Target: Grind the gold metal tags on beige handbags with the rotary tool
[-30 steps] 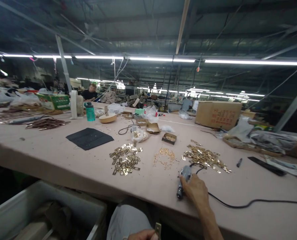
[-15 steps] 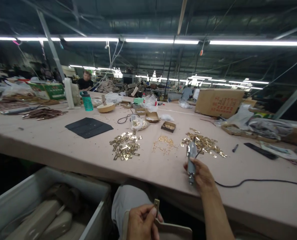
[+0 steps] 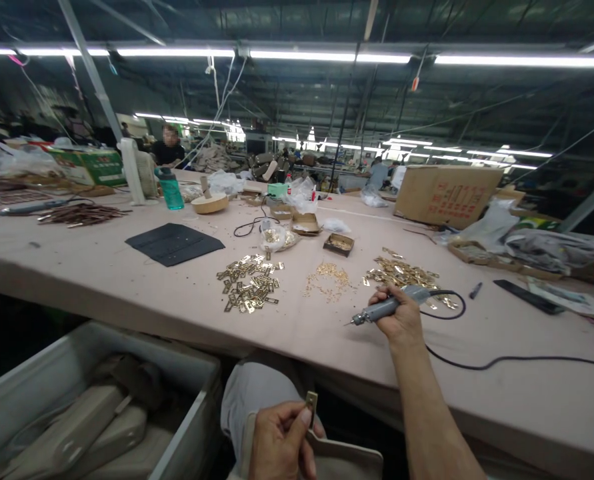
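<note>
My right hand (image 3: 401, 317) is closed round a grey electric screwdriver (image 3: 384, 308) over the table, its bit pointing left and its cable looping off to the right. Low in front of me, my left hand (image 3: 283, 440) pinches a small gold metal plate (image 3: 311, 401) between thumb and finger. A beige bag piece (image 3: 347, 460) hangs by that hand, above my lap; whether the plate is joined to it I cannot tell. Beyond the screwdriver lies a pile of gold plates (image 3: 401, 270). Tiny gold screws (image 3: 327, 281) are scattered left of it, and another pile of gold plates (image 3: 249, 283) lies further left.
A white bin (image 3: 197, 427) with beige bags stands at lower left. On the table (image 3: 297, 333) are a black sheet (image 3: 174, 243), a small open box (image 3: 339, 245), a teal bottle (image 3: 170, 190) and a large carton (image 3: 444, 195). A person (image 3: 169, 147) sits at the far left.
The screwdriver has swung from pointing down toward me to lying nearly level, bit to the left. My left hand stays almost in place with the plate. The view has tilted slightly down.
</note>
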A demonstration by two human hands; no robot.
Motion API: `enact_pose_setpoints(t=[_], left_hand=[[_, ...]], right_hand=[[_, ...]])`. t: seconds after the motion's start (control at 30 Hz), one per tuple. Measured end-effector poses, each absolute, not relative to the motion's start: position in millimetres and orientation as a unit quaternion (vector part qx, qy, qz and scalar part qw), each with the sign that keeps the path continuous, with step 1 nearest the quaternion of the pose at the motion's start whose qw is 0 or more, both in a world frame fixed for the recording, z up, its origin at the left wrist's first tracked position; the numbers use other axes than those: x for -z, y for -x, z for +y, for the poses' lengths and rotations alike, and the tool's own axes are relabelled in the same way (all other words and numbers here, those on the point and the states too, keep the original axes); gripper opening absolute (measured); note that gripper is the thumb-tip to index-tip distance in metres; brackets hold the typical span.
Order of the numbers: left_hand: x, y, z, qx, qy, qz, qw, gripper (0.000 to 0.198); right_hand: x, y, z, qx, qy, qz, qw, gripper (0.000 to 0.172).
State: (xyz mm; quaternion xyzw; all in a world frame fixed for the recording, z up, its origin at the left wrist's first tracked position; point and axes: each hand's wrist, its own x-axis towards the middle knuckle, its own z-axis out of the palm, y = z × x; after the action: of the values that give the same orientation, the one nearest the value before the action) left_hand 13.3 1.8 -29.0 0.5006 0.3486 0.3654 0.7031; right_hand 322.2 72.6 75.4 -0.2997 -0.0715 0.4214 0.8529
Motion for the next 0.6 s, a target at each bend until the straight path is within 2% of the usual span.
enact_pose_setpoints(t=[0.2,0.4,0.6], left_hand=[[33,-15,7,-0.379,-0.485,0.343,0.709,0.075],[27,-18,11,-0.374,-0.474,0.364,0.709,0.077],[25,-21,15,-0.356,-0.482,0.362,0.714,0.072]], right_hand=[[-67,-351,107,-0.319,0.330,-0.003,0.889,0.024],[-46,-354,127,-0.239,0.385,0.073,0.888,0.026],[-31,-354,138,-0.196,0.412,0.074,0.887,0.028]])
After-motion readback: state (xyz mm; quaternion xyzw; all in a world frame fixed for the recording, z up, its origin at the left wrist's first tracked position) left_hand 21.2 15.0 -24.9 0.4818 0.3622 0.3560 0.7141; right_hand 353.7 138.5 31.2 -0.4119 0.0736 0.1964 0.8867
